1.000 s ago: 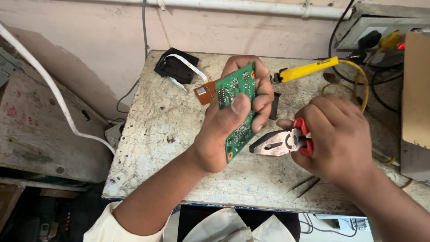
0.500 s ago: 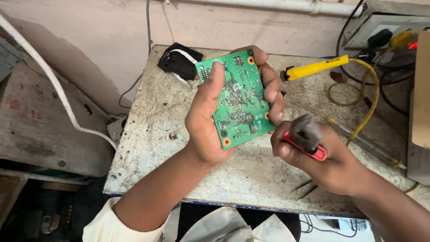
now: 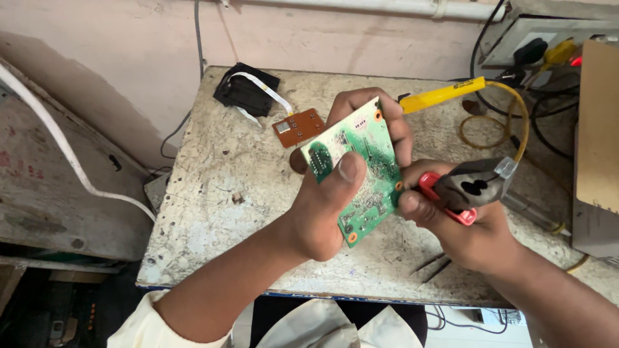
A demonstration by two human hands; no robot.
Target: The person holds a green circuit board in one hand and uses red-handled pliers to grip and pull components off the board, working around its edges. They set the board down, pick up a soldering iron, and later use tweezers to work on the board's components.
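Observation:
My left hand point(image 3: 325, 206) grips a green circuit board point(image 3: 358, 169) above the worn tabletop point(image 3: 213, 193), thumb pressed on its solder side and fingers wrapped behind its top edge. My right hand point(image 3: 467, 222) is closed around a pair of red-handled pliers point(image 3: 467, 188), whose dark jaws point up and to the right. The fingertips of that hand touch the board's right edge.
A small brown circuit board point(image 3: 298, 127) with a white ribbon cable point(image 3: 261, 90) leads to a black part point(image 3: 245, 90) at the back. A yellow-handled soldering iron point(image 3: 442, 95) and yellow cable point(image 3: 496, 122) lie back right. Tweezers point(image 3: 432, 267) rest near the front edge. A cardboard box point(image 3: 596, 142) stands right.
My left hand has turned the green board and lowered it slightly. My right hand has rotated the pliers so the jaws now point up and right, closer to the board's edge.

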